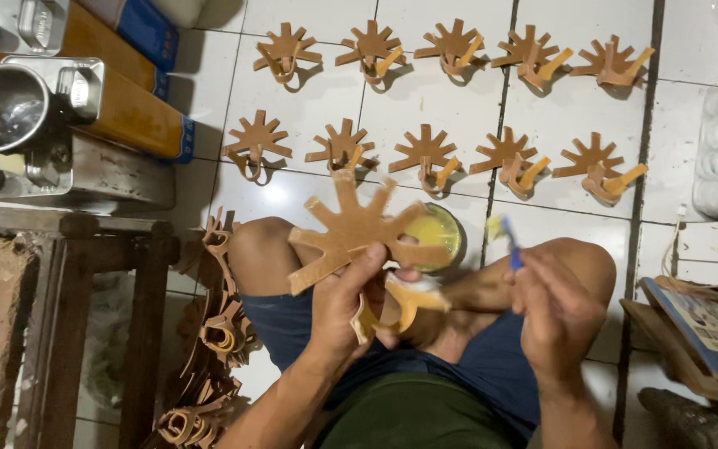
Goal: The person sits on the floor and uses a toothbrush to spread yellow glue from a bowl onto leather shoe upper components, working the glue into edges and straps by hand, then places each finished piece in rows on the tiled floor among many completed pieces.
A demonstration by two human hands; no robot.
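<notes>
My left hand (346, 303) grips a brown star-shaped leather piece (351, 229) with several prongs and a curled strap (400, 303) smeared with yellow glue. Off to the right, my right hand (554, 303) pinches a small blue-handled brush (508, 241) with yellow glue on its tip, a little apart from the piece. Just behind the leather piece, an open round tin of yellow glue (438, 237) rests between my knees.
Two rows of finished star pieces (425, 154) lie on the white tiled floor (309, 108). A pile of leather straps (213, 333) sits at my left beside a wooden bench (68, 241) bearing metal tins (10, 104). Papers (708, 324) lie at right.
</notes>
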